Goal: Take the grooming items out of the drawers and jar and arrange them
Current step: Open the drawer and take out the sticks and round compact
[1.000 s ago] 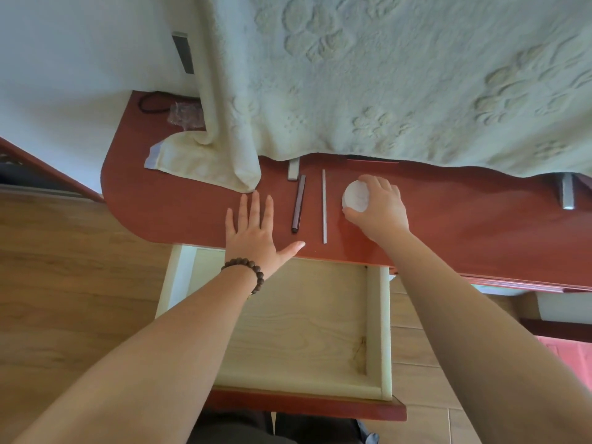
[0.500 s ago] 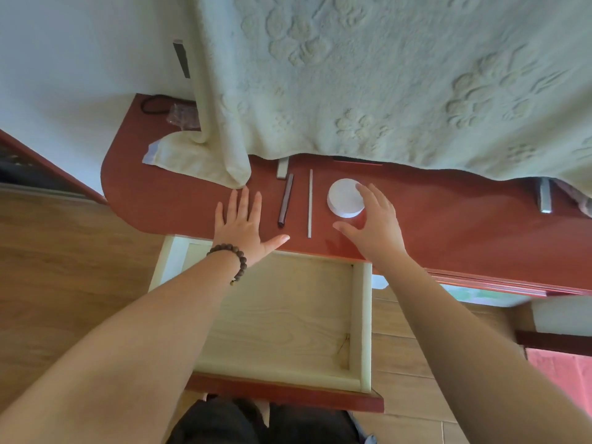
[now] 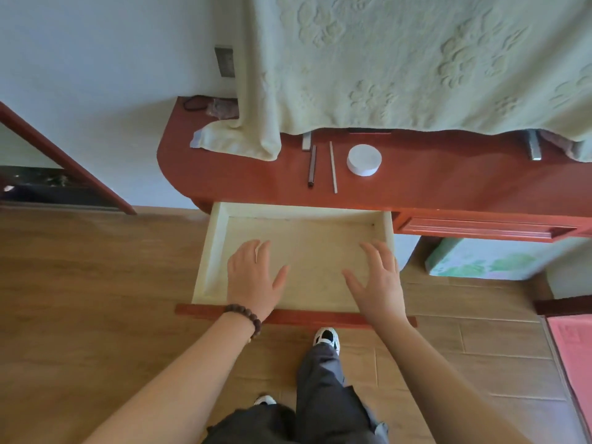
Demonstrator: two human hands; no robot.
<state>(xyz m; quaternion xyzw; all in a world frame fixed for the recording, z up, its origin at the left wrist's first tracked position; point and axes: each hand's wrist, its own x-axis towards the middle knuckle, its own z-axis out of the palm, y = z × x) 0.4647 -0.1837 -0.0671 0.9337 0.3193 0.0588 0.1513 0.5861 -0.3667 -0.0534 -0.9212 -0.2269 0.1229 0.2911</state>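
Note:
A round white jar (image 3: 364, 159) stands on the red dressing table (image 3: 448, 184). Left of it lie a thin pale stick (image 3: 333, 166) and a dark brown pencil-like stick (image 3: 312, 166), side by side. A small grey bar (image 3: 306, 141) pokes out from under the cloth behind them. The pale wooden drawer (image 3: 213, 251) is pulled out and looks bare inside. My left hand (image 3: 254, 275), with a bead bracelet on the wrist, and my right hand (image 3: 379, 280) hover over the drawer's front part, fingers spread, holding nothing.
A cream embossed cloth (image 3: 416, 65) hangs over the back of the table and its folded corner lies at the left. A second drawer front (image 3: 480, 230) is shut at the right. A green box (image 3: 480, 257) sits below it. My legs and shoes (image 3: 326, 336) stand on wood flooring.
Both hands drew back from the tabletop to above the drawer. The right hand let go of the white jar, which now stands alone. The view pulled back, showing more floor.

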